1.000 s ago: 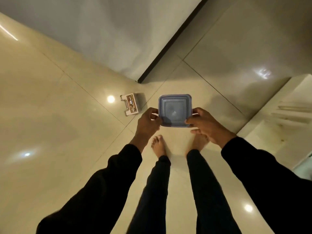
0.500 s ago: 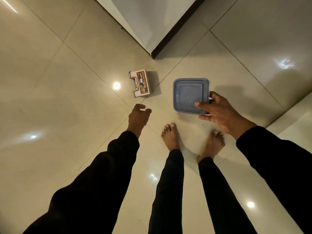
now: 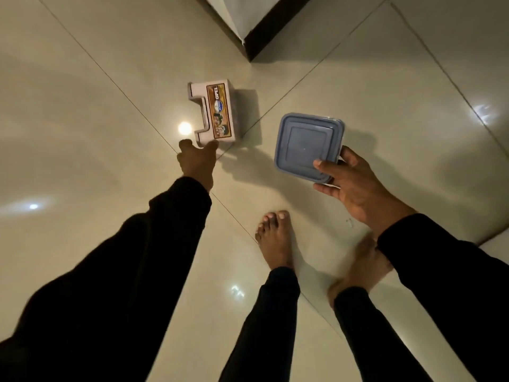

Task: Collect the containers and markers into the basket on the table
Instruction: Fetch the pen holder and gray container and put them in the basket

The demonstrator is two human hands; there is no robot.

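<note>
glossy tiled floor | dark baseboard corner | bare feet

- The handled box lies on the floor, ahead of my left hand, fingertips at its near edge.
- The lidded container sits in my right hand, right of the box.
- A wall corner stands behind both.
</note>
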